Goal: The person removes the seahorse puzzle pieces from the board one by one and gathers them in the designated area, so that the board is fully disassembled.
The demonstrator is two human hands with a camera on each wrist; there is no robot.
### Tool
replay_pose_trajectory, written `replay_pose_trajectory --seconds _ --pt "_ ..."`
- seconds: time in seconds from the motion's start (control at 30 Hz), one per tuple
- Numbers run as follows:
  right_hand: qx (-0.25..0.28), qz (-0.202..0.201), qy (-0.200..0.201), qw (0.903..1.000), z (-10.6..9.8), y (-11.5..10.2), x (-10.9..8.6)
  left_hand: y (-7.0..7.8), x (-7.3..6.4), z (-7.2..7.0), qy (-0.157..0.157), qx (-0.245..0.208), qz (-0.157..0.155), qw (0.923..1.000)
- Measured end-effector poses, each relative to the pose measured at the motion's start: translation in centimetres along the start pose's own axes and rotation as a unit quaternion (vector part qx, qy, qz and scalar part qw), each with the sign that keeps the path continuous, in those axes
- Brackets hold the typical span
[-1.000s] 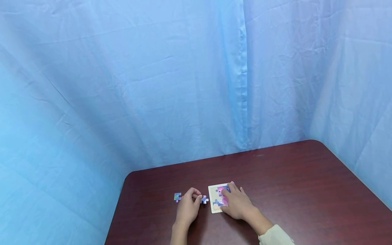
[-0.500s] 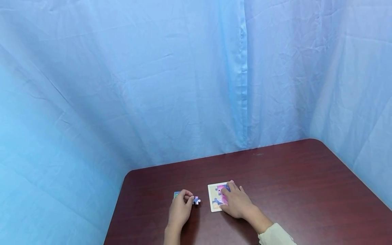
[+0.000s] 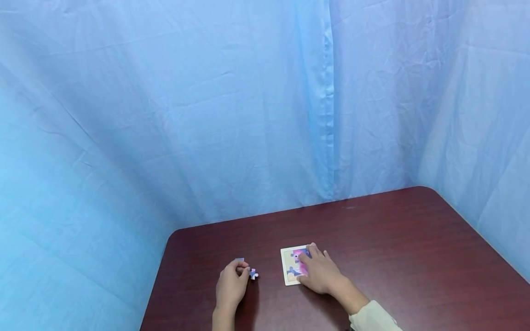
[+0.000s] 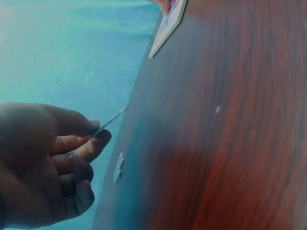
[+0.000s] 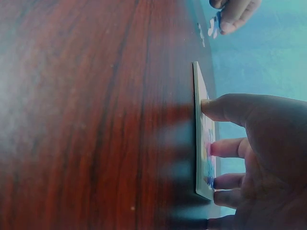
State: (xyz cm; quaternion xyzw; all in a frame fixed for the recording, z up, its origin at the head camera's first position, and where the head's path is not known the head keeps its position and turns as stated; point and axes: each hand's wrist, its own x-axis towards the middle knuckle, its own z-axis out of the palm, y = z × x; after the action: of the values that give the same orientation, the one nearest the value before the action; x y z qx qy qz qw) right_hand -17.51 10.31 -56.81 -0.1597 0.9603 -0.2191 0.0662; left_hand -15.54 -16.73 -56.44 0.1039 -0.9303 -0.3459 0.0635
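A small jigsaw piece (image 3: pixel 253 274) in blue and white is pinched between the thumb and finger of my left hand (image 3: pixel 231 284). Edge-on in the left wrist view, that jigsaw piece (image 4: pixel 112 120) is clear of the table. My right hand (image 3: pixel 322 272) rests over the right part of a light-framed puzzle board (image 3: pixel 284 269), thumb and fingertips touching it. Pink and blue pieces sit in the board (image 5: pixel 198 143); its left part shows bare wood, and the hand hides the rest. Another loose jigsaw piece (image 4: pixel 118 167) lies on the table below my left hand, mostly hidden in the head view.
The dark red-brown wooden table (image 3: pixel 393 239) has rounded far corners. Pale blue curtains (image 3: pixel 248 115) hang behind it and at both sides. A light sleeve (image 3: pixel 374 316) covers my right forearm.
My left hand has moved left, away from the board, carrying the pinched jigsaw piece, and now covers most of the loose piece. My right hand stays on the board.
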Motion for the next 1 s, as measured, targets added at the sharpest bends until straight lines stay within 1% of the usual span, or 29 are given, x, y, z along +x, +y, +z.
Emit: replay_pose_trajectory --seconds 0.17,0.43,0.6,0.73,0.87,1.0 --pt "0.004 0.0 0.004 1.0 0.0 0.2 0.1 -0.8 0.3 -0.5 0.016 0.008 -0.01 0.9998" --pt "0.01 -0.001 0.005 0.9999 -0.1 0.2 0.0 -1.5 0.4 -0.8 0.043 0.057 -0.031 0.997" --pt "0.012 -0.007 0.01 0.9998 0.1 0.2 0.0 -1.8 0.6 -0.8 0.038 0.072 -0.043 0.9957" --pt "0.015 -0.004 0.007 0.9999 0.3 0.2 -0.1 -2.1 0.8 -0.7 0.033 0.078 -0.051 0.9951" --pt "0.017 0.0 0.005 0.9998 0.3 0.1 0.0 -2.2 1.0 -0.7 0.029 0.079 -0.051 0.9952" --pt "0.018 0.0 0.003 0.9998 0.3 0.1 -0.1 -2.3 1.0 -0.7 0.032 0.079 -0.045 0.9953"
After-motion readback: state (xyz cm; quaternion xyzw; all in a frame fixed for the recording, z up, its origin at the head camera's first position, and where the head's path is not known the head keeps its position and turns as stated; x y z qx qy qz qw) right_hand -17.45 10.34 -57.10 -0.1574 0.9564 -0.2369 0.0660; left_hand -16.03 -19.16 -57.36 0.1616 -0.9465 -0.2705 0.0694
